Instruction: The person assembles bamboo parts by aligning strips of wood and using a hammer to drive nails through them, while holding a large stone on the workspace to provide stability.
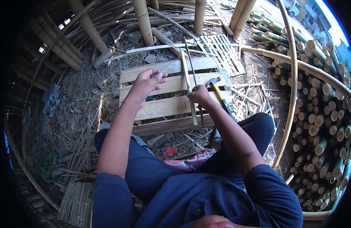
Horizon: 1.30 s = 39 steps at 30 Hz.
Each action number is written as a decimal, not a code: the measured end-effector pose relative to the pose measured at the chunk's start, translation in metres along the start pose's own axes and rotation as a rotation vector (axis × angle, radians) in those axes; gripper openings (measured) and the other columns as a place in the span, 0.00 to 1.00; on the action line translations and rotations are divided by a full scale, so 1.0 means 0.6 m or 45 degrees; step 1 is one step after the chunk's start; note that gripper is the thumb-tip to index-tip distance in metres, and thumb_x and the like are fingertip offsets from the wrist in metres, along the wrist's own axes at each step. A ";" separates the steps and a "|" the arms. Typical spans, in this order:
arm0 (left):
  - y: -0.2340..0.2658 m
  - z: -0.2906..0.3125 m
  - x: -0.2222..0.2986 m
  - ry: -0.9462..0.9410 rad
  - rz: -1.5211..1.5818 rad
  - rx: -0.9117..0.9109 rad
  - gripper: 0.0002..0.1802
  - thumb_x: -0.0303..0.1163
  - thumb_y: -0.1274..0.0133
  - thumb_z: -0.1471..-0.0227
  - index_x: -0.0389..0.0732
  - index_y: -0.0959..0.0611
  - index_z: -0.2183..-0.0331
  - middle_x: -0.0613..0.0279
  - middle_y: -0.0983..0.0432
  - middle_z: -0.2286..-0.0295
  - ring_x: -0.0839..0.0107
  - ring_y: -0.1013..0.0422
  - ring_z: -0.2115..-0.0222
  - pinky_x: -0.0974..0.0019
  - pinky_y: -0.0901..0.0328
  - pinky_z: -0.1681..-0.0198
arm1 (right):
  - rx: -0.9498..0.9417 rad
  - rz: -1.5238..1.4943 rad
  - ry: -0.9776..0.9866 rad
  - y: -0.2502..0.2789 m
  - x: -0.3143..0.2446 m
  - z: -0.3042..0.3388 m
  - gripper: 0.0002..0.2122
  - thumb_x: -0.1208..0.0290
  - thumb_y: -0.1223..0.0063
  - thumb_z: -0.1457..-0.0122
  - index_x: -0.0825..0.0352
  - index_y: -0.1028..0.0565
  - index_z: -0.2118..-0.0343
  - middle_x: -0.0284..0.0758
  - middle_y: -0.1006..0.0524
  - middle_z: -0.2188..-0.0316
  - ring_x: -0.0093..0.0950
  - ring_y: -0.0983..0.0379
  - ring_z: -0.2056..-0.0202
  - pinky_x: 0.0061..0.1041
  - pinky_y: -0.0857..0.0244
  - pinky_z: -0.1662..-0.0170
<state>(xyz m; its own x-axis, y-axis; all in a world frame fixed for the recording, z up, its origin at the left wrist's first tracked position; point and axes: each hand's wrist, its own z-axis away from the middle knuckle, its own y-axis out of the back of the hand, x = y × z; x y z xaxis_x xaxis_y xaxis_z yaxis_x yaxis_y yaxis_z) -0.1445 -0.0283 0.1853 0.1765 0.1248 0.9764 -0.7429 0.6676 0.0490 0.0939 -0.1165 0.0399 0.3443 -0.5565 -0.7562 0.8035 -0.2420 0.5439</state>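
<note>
L hand [152, 80] pinching sm. thin bit [161, 70], kind unclear, above slatted worktop [164, 108]. R hand [199, 95] closed round dark rod [191, 62]; pale strip [186, 70] just L of it, hammer [220, 94] just R.

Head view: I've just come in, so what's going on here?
A person sits at a low slatted wooden platform. The right hand looks closed around a thin dark stick, beside a pale wood strip that runs across the platform. The left hand is above the platform, apparently pinching; whatever it holds is too small to tell. A hammer lies just right of the right hand.
</note>
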 end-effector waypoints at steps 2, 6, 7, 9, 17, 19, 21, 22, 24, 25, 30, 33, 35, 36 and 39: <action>-0.005 -0.008 -0.023 0.058 -0.009 -0.034 0.17 0.42 0.48 0.36 0.41 0.23 0.52 0.58 0.25 0.49 0.65 0.29 0.46 0.59 0.36 0.45 | 0.058 0.013 0.134 -0.012 -0.003 0.009 0.20 0.69 0.33 0.53 0.79 0.23 0.61 0.52 0.19 0.66 0.41 0.18 0.64 0.34 0.24 0.63; -0.041 -0.018 -0.045 0.256 -0.022 -0.085 0.16 0.41 0.48 0.36 0.43 0.24 0.51 0.59 0.27 0.48 0.65 0.31 0.44 0.54 0.38 0.43 | 0.214 -0.086 0.291 -0.039 -0.017 0.026 0.17 0.70 0.29 0.51 0.75 0.25 0.65 0.41 0.21 0.70 0.29 0.23 0.68 0.30 0.29 0.63; -0.038 -0.020 -0.056 0.289 -0.009 -0.083 0.16 0.40 0.48 0.36 0.43 0.24 0.51 0.60 0.28 0.48 0.64 0.33 0.42 0.51 0.40 0.41 | 0.172 -0.141 0.258 -0.047 -0.038 0.043 0.16 0.70 0.29 0.51 0.74 0.26 0.67 0.39 0.22 0.72 0.28 0.24 0.69 0.30 0.30 0.65; -0.040 -0.026 -0.072 0.333 0.044 -0.034 0.14 0.40 0.48 0.36 0.43 0.24 0.52 0.61 0.28 0.50 0.64 0.32 0.44 0.50 0.37 0.43 | 0.158 -0.234 0.299 -0.058 -0.066 0.071 0.15 0.71 0.29 0.52 0.70 0.28 0.72 0.34 0.25 0.77 0.25 0.29 0.74 0.30 0.32 0.70; -0.041 -0.072 -0.148 0.512 0.428 0.151 0.08 0.35 0.57 0.32 0.42 0.26 0.58 0.61 0.26 0.65 0.68 0.26 0.65 0.59 0.27 0.63 | 0.023 -0.158 0.467 -0.076 -0.105 0.137 0.17 0.69 0.33 0.53 0.78 0.25 0.68 0.52 0.21 0.73 0.43 0.20 0.69 0.37 0.28 0.64; -0.053 -0.072 -0.149 0.520 0.414 0.151 0.08 0.34 0.57 0.32 0.42 0.27 0.58 0.61 0.26 0.65 0.68 0.26 0.65 0.59 0.27 0.62 | 0.008 -0.058 0.512 -0.060 -0.097 0.130 0.17 0.66 0.32 0.53 0.77 0.25 0.72 0.52 0.21 0.74 0.45 0.20 0.68 0.37 0.29 0.64; -0.056 -0.074 -0.154 0.527 0.396 0.157 0.08 0.34 0.57 0.32 0.41 0.27 0.58 0.60 0.26 0.65 0.68 0.26 0.65 0.59 0.27 0.61 | 0.071 -0.006 0.577 -0.043 -0.087 0.121 0.20 0.60 0.30 0.53 0.75 0.25 0.74 0.50 0.22 0.77 0.41 0.21 0.71 0.35 0.30 0.67; -0.046 -0.072 -0.164 0.519 0.410 0.162 0.08 0.34 0.57 0.32 0.41 0.27 0.57 0.60 0.26 0.64 0.68 0.26 0.64 0.59 0.28 0.60 | 0.117 0.044 0.655 -0.035 -0.095 0.122 0.23 0.55 0.28 0.52 0.74 0.24 0.76 0.47 0.22 0.79 0.38 0.22 0.74 0.34 0.31 0.69; -0.043 -0.072 -0.175 0.515 0.430 0.157 0.08 0.33 0.57 0.32 0.40 0.27 0.57 0.61 0.27 0.63 0.68 0.27 0.64 0.59 0.28 0.58 | 0.065 0.128 0.603 0.003 -0.106 0.118 0.29 0.44 0.35 0.46 0.73 0.26 0.79 0.46 0.25 0.83 0.36 0.25 0.78 0.36 0.32 0.72; -0.042 -0.067 -0.175 0.521 0.465 0.148 0.08 0.33 0.57 0.32 0.40 0.28 0.57 0.61 0.27 0.63 0.68 0.27 0.63 0.59 0.28 0.57 | 0.046 0.101 0.549 0.018 -0.112 0.117 0.29 0.43 0.38 0.44 0.73 0.26 0.79 0.44 0.26 0.83 0.33 0.27 0.79 0.36 0.34 0.73; -0.049 -0.066 -0.192 0.576 0.481 0.180 0.08 0.33 0.56 0.33 0.40 0.26 0.58 0.62 0.26 0.62 0.68 0.27 0.61 0.59 0.30 0.54 | 0.014 -0.402 0.560 0.068 -0.083 0.094 0.25 0.49 0.64 0.27 0.70 0.28 0.68 0.29 0.32 0.83 0.19 0.42 0.83 0.25 0.44 0.78; -0.039 -0.056 -0.203 0.673 0.348 0.234 0.08 0.34 0.54 0.34 0.41 0.25 0.57 0.62 0.26 0.61 0.69 0.27 0.59 0.59 0.31 0.54 | 0.025 -0.580 0.497 0.106 -0.103 0.123 0.20 0.53 0.71 0.25 0.66 0.31 0.53 0.32 0.30 0.80 0.16 0.38 0.84 0.18 0.41 0.79; -0.033 -0.054 -0.210 0.692 0.159 0.202 0.10 0.35 0.52 0.35 0.43 0.25 0.56 0.63 0.25 0.60 0.69 0.27 0.59 0.57 0.32 0.54 | -0.013 -0.779 0.485 0.122 -0.102 0.130 0.21 0.54 0.71 0.25 0.67 0.33 0.47 0.35 0.27 0.74 0.19 0.36 0.83 0.20 0.37 0.78; -0.034 -0.053 -0.208 0.699 0.155 0.203 0.10 0.35 0.52 0.35 0.43 0.25 0.56 0.63 0.25 0.60 0.69 0.27 0.59 0.57 0.32 0.54 | 0.016 -0.852 0.531 0.125 -0.097 0.128 0.21 0.55 0.71 0.25 0.67 0.33 0.46 0.35 0.27 0.72 0.19 0.35 0.81 0.20 0.36 0.76; -0.033 -0.047 -0.201 0.706 0.044 0.202 0.11 0.36 0.51 0.36 0.44 0.24 0.55 0.64 0.25 0.58 0.69 0.28 0.57 0.54 0.34 0.52 | -0.053 -0.896 0.518 0.129 -0.072 0.115 0.20 0.54 0.65 0.26 0.66 0.27 0.50 0.29 0.27 0.67 0.19 0.31 0.69 0.23 0.34 0.65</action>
<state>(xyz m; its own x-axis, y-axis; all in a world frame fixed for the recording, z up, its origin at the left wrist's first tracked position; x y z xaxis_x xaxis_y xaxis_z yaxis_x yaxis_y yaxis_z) -0.1327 -0.0359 0.0604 0.4308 0.5392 0.7237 -0.8343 0.5436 0.0917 0.1073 -0.1658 0.1398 -0.1050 0.0493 -0.9933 0.9122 -0.3930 -0.1159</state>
